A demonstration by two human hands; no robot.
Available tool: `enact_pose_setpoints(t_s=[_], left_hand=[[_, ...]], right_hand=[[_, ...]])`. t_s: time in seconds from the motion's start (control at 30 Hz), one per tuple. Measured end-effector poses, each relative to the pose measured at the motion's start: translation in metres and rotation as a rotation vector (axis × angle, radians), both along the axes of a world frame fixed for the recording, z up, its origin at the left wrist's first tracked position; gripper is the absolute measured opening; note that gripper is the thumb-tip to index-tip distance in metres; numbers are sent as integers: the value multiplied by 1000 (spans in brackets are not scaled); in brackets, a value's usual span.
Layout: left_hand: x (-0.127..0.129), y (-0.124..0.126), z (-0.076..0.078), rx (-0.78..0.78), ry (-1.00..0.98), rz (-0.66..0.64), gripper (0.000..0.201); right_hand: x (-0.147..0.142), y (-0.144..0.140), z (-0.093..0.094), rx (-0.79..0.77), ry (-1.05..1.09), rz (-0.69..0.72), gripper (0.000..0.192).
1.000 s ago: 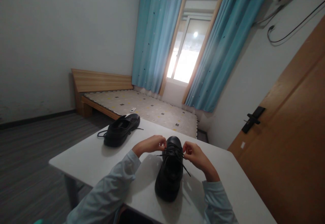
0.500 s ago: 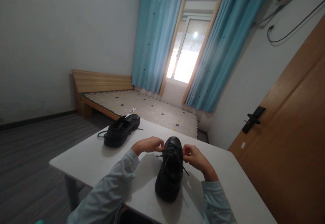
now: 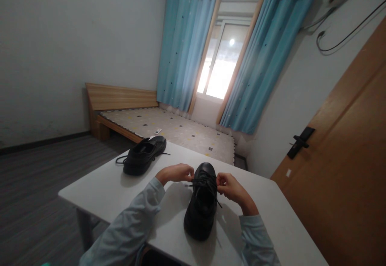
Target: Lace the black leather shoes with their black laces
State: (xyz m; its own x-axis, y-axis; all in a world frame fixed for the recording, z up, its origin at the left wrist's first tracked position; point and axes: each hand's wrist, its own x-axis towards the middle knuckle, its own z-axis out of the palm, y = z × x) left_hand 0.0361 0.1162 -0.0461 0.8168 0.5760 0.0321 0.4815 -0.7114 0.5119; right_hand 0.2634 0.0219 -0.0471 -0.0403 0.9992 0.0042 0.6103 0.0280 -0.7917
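A black lace-up shoe (image 3: 202, 205) stands on the white table (image 3: 99, 187), toe pointing away from me. My left hand (image 3: 176, 173) pinches a black lace end at the shoe's left side. My right hand (image 3: 230, 187) pinches the other lace end at the right side, with a loose tail hanging toward the table. Both hands sit close against the upper eyelets. A second black shoe (image 3: 144, 159) lies at the table's far left, its laces loose.
Beyond the table stands a low wooden bed (image 3: 169, 127) with a patterned mattress. Blue curtains (image 3: 187, 48) frame a bright window (image 3: 221, 62). A wooden door (image 3: 343, 161) with a black handle is on the right. Dark floor lies to the left.
Both hands have drawn slightly closer to the shoe, and the right lace tail hangs shorter. The shoes have not moved.
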Motion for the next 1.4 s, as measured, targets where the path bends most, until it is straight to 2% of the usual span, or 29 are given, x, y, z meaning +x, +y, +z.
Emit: enact_pose_setpoints(t_s=[0.23,0.33,0.47,0.6,0.77,1.0,1.1,1.27,1.4], left_hand=[[4,-2,2,-44,-66,7,17],[3,-2,2,-154,-98,26,25],[0,0,2,-310,-107,15,42],[-3,4,-2,-275,-64,-76,44],[-3,6,-3,-254,-85,-128,30],[-3,2,3,-279,-110,-129,20],[-3,-1,8,-313,-180,-136,23],[-2,-6,16,-472,-326,-178,31],[-2,-10,20,-516,-384,-188,34]], right_hand=[[6,1,5,-7,45,45,13],[11,-1,12,12,97,76,10],[17,-9,24,59,174,217,15],[18,-16,30,10,161,361,21],[14,-17,30,-17,87,466,26],[12,-14,27,11,-30,457,24],[13,-14,25,20,-25,458,22],[13,-16,23,-5,-20,456,19],[14,-15,23,4,-25,441,15]])
